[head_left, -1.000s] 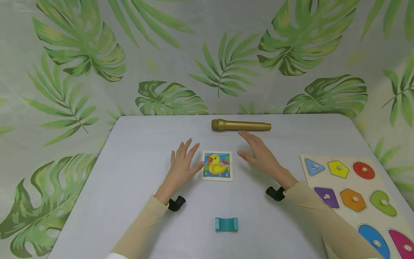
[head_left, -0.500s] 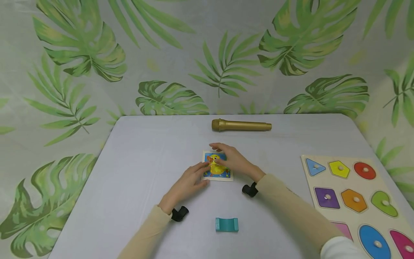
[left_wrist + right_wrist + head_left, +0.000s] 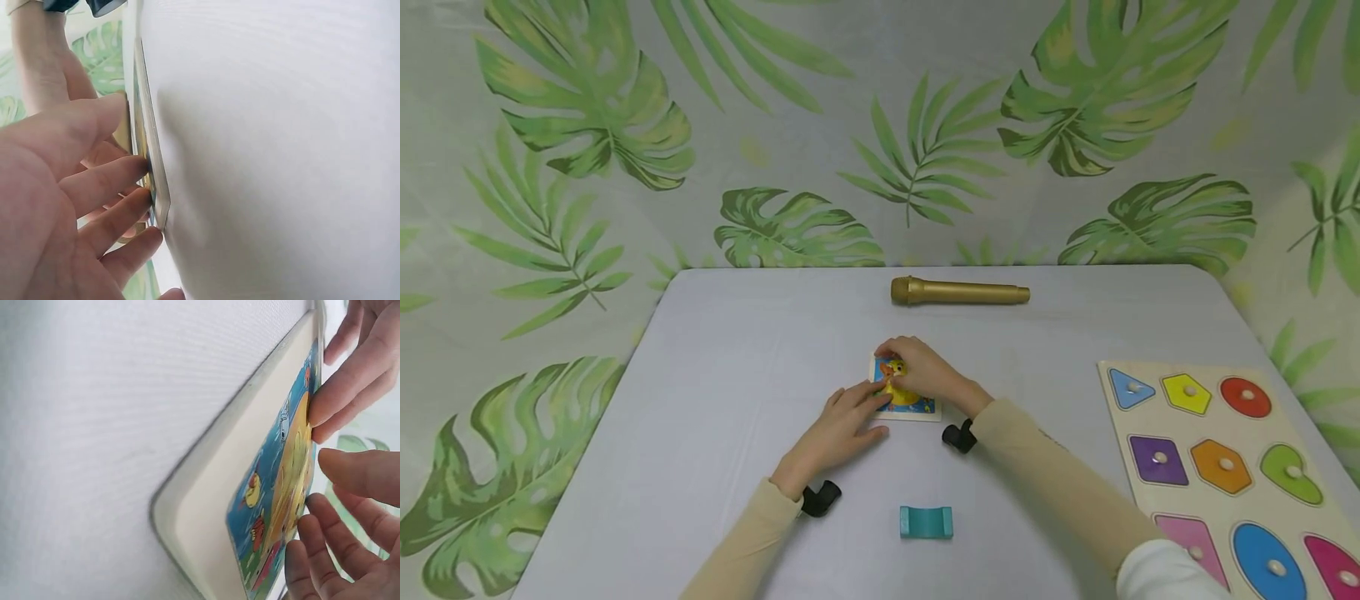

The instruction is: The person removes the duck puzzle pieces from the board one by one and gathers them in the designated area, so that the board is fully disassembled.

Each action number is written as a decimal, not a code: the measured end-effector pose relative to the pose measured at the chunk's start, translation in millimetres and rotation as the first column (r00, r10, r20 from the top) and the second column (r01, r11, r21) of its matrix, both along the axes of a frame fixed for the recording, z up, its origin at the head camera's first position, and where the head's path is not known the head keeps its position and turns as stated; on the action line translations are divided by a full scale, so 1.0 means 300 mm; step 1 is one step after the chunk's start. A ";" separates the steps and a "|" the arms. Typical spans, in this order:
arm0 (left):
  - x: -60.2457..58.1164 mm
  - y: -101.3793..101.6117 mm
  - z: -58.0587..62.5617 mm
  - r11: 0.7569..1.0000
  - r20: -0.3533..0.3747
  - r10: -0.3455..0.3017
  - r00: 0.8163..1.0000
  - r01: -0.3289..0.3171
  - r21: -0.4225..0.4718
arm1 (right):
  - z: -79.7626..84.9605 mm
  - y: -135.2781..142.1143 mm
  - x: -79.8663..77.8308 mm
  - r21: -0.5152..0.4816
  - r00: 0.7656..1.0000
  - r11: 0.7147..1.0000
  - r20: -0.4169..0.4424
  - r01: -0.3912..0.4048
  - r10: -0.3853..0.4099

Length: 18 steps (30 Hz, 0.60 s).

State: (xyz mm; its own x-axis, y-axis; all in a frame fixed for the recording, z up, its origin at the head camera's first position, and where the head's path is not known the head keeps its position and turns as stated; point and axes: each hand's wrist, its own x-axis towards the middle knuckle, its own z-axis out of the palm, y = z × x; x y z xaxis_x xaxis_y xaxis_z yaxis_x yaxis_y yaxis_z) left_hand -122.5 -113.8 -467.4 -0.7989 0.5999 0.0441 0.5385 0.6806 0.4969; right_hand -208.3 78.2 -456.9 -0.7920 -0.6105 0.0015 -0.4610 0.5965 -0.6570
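Note:
A small square duck puzzle (image 3: 917, 407) lies flat near the middle of the table, a yellow duck on blue inside a pale wooden frame. From its left, my left hand (image 3: 841, 427) reaches over with extended fingers, the fingertips touching the picture. My right hand (image 3: 927, 372) arches over the puzzle's upper right and covers part of the duck. In the right wrist view, the thumb and fingers of the right hand (image 3: 340, 550) are apart, fingertips at the picture's surface. The left wrist view shows the puzzle's edge (image 3: 153, 131) beside the fingers of my left hand (image 3: 75, 181).
A gold microphone (image 3: 961, 291) lies at the table's back. Nearer the front is a small teal block (image 3: 926, 522) with a curved hollow. A wooden shape board (image 3: 1172, 421) with knobbed coloured pieces sits on the right. Leaf-patterned cloth (image 3: 925, 158) hangs behind the table.
Both hands have come inward onto the puzzle from its two sides. The right hand has moved left over the picture, its fingers bending more. Puzzle, microphone and teal block stay put.

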 end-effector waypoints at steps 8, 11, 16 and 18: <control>-0.005 0.003 0.006 0.999 -0.008 -0.009 1.000 0.009 -0.032 | 0.021 -0.031 0.024 0.120 0.998 0.992 -0.050 0.031 -0.025; -0.006 0.003 0.012 0.999 -0.001 -0.008 1.000 0.008 -0.044 | 0.022 -0.037 0.022 0.128 0.998 0.991 -0.052 0.029 -0.023; -0.005 0.007 0.019 0.998 0.009 -0.005 1.000 0.005 -0.056 | 0.016 -0.032 -0.001 0.045 0.999 0.998 0.020 0.036 -0.037; -0.005 0.010 0.020 0.998 0.012 -0.005 1.000 0.005 -0.059 | 0.015 -0.028 -0.010 -0.006 0.996 0.999 0.084 0.039 -0.038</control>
